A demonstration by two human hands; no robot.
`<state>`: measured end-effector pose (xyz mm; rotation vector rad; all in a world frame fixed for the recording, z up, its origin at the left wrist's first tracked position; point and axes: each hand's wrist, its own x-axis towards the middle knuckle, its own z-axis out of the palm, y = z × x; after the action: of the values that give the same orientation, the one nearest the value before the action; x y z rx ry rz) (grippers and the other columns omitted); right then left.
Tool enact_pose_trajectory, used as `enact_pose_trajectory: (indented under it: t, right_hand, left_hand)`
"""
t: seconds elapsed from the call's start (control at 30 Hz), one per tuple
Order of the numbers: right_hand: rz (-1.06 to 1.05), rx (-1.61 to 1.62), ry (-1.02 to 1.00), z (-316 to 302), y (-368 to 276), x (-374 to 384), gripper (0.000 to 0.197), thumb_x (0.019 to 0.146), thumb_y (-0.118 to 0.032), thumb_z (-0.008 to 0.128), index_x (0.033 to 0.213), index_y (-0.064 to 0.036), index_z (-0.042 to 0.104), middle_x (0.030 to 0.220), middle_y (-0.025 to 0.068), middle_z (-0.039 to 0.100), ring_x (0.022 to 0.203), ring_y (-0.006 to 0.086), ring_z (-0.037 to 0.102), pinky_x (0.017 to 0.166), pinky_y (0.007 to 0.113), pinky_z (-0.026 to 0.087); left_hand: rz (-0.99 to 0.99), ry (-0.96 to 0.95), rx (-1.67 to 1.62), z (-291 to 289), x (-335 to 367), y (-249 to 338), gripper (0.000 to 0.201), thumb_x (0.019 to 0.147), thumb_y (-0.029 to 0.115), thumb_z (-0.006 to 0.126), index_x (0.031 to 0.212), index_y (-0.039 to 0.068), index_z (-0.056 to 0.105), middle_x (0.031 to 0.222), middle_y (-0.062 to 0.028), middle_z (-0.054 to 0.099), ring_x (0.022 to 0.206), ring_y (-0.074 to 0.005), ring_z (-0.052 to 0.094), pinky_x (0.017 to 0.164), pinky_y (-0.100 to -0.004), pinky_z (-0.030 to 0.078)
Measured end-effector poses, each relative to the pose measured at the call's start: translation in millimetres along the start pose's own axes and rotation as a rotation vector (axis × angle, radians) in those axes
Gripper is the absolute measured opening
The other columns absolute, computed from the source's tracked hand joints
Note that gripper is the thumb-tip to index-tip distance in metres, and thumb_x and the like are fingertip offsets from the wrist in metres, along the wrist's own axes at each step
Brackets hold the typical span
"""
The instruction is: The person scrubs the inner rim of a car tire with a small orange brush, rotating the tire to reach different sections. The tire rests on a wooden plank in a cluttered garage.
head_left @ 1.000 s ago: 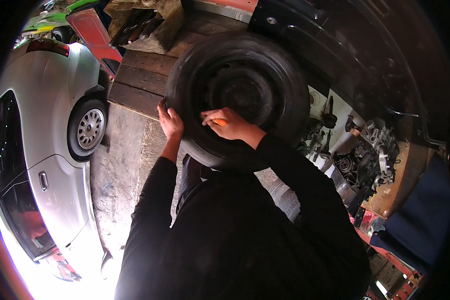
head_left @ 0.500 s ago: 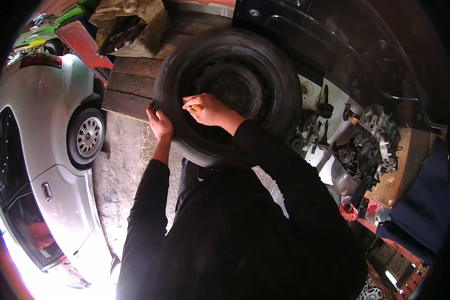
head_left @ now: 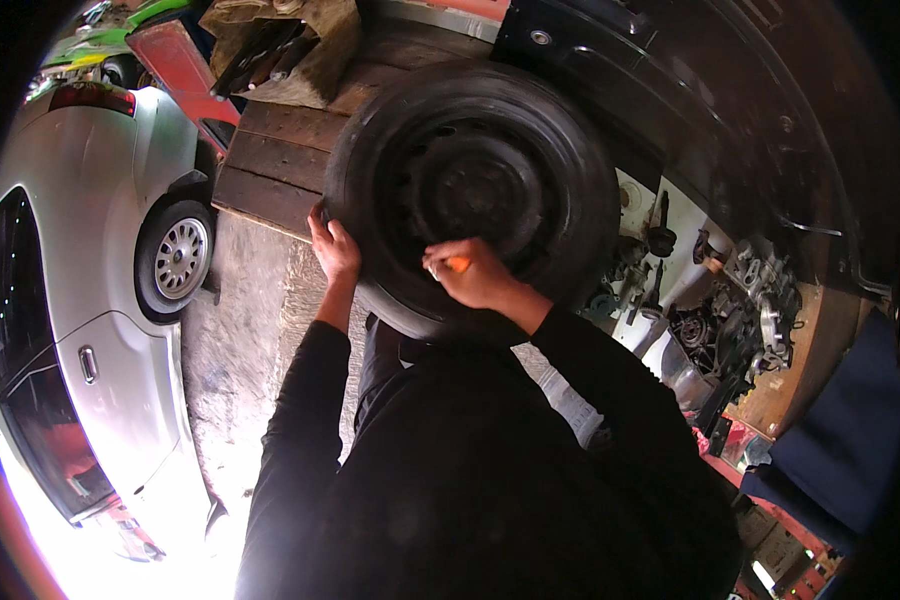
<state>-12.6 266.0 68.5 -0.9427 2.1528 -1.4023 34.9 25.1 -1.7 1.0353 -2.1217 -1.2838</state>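
The right hand (head_left: pixel 480 275) is curled shut around a small orange tool (head_left: pixel 457 264), its tip pressed to the sidewall of the tyre (head_left: pixel 470 195) at about 6 o'clock on the wheel. The left hand (head_left: pixel 335 250) lies open and flat on the tread at about 8 o'clock, steadying it. The tyre stands upright in front of the person, on a dark steel rim (head_left: pixel 470 190), leaning toward the wooden planks (head_left: pixel 270 165) at 10 o'clock. To do this well, I judge the left palm should keep firm pressure so the wheel cannot roll, while the right works in short, controlled strokes with the wrist braced on the rubber. A cluttered bench of engine parts (head_left: pixel 730 300) sits at 3 o'clock, and a silver car (head_left: pixel 80 300) stands farther off at 9 o'clock.
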Motion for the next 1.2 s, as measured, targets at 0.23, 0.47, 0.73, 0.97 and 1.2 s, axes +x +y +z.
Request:
enact_pose_trajectory:
  t: [0.23,0.47,0.73,0.97,1.2]
  right_hand:
    - [-0.137,-0.15,0.361,21,15,80,0.021,0.095,-0.011,0.067,0.112,-0.0007,0.074,0.109,0.0212,0.074,0.1,0.0358,0.073,0.087,0.039,0.06]
    - [-0.009,-0.153,-0.086,4,-6,18,0.025,0.092,-0.009,0.066,0.115,-0.0049,0.075,0.107,0.017,0.075,0.096,0.0341,0.073,0.087,0.04,0.06]
    - [0.076,-0.013,-0.122,-56,-13,-8,0.02,0.088,-0.014,0.074,0.106,-0.0069,0.078,0.101,0.0132,0.077,0.094,0.0279,0.076,0.083,0.037,0.059]
    - [0.094,-0.057,-0.299,-38,-13,-21,0.024,0.094,-0.01,0.067,0.117,-0.007,0.075,0.115,0.014,0.075,0.108,0.0305,0.071,0.097,0.037,0.055]
    - [0.212,-0.036,-0.508,-108,11,-40,0.024,0.086,-0.005,0.07,0.11,-0.0043,0.078,0.109,0.0142,0.077,0.103,0.0276,0.074,0.093,0.036,0.056]
  left_hand:
    - [0.056,-0.006,-0.001,2,0,3,0.049,0.095,0.013,0.04,0.14,-0.002,0.049,0.138,-0.0311,0.055,0.13,-0.0476,0.053,0.11,-0.049,0.041]
    - [0.076,-0.033,-0.031,-2,-1,-3,0.047,0.098,0.016,0.044,0.142,-0.002,0.047,0.138,-0.0294,0.055,0.129,-0.046,0.053,0.111,-0.048,0.04]
    - [0.143,-0.002,0.01,0,6,-21,0.045,0.1,0.018,0.049,0.142,0.002,0.048,0.138,-0.0276,0.056,0.128,-0.044,0.054,0.11,-0.0464,0.04]
    - [0.089,-0.065,-0.064,0,16,-37,0.047,0.102,0.021,0.05,0.144,0.0,0.045,0.144,-0.0268,0.053,0.132,-0.0414,0.052,0.112,-0.0464,0.039]
    - [0.115,-0.058,-0.052,4,19,-44,0.048,0.102,0.021,0.051,0.144,-0.001,0.045,0.144,-0.0275,0.053,0.134,-0.0422,0.051,0.114,-0.0467,0.037]
